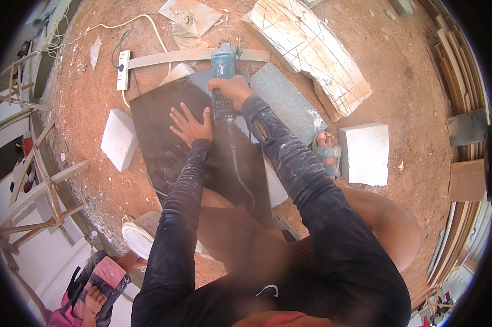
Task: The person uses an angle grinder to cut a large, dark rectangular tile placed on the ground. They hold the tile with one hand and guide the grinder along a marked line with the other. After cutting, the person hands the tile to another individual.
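A dark, glossy stone slab [164,136] lies in front of me on the dirt ground. My left hand [194,125] rests flat on it with the fingers spread. In my right hand [235,90] is a blue angle grinder [223,64], gripped around its body, its head pointing away from me near the slab's far edge. The grinder's disc is hard to make out. A grey cord [236,163] trails from its rear end across the slab toward me. Just past the slab runs a long flat strip [169,58], partly behind the grinder.
Beside the strip's left end lies a white power strip [124,71]. White blocks [119,139] [364,154] flank the slab, with a grey slab [284,95] and a large broken concrete piece [311,52] at far right. Another person's hand [95,298] shows at lower left. Stacked boards [464,82] line the right.
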The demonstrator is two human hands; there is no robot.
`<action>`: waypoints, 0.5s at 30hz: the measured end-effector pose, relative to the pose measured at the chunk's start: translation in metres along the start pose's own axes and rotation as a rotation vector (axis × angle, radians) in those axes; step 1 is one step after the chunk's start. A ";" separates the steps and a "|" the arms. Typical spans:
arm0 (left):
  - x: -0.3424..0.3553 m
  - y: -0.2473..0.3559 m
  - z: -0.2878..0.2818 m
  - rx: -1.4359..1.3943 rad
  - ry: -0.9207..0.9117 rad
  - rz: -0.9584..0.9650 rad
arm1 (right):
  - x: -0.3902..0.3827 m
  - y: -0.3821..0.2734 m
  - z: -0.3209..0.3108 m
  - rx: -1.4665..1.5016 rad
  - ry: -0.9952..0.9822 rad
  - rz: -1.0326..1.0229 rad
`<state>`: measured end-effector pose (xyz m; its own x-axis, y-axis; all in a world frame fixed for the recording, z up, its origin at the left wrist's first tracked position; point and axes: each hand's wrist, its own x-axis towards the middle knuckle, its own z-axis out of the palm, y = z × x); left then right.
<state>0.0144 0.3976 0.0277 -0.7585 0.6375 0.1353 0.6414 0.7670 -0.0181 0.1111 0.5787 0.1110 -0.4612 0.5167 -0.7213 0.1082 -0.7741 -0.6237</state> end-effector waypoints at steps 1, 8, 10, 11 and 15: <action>0.000 0.001 0.000 -0.003 0.001 0.002 | 0.001 0.001 -0.002 -0.005 0.005 -0.006; 0.001 -0.001 0.000 -0.018 -0.028 -0.006 | -0.002 -0.003 -0.007 -0.021 0.005 -0.024; 0.002 0.000 0.000 -0.023 -0.030 -0.007 | -0.004 -0.007 -0.007 0.009 -0.003 -0.012; 0.002 0.001 0.000 -0.025 -0.034 -0.006 | -0.006 -0.009 -0.007 0.030 -0.008 -0.001; 0.001 -0.001 -0.002 -0.020 -0.035 -0.007 | -0.017 -0.019 -0.003 -0.036 -0.020 0.028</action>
<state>0.0136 0.3972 0.0300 -0.7664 0.6345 0.1008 0.6379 0.7701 0.0030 0.1199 0.5856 0.1339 -0.4752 0.4872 -0.7327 0.1528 -0.7744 -0.6140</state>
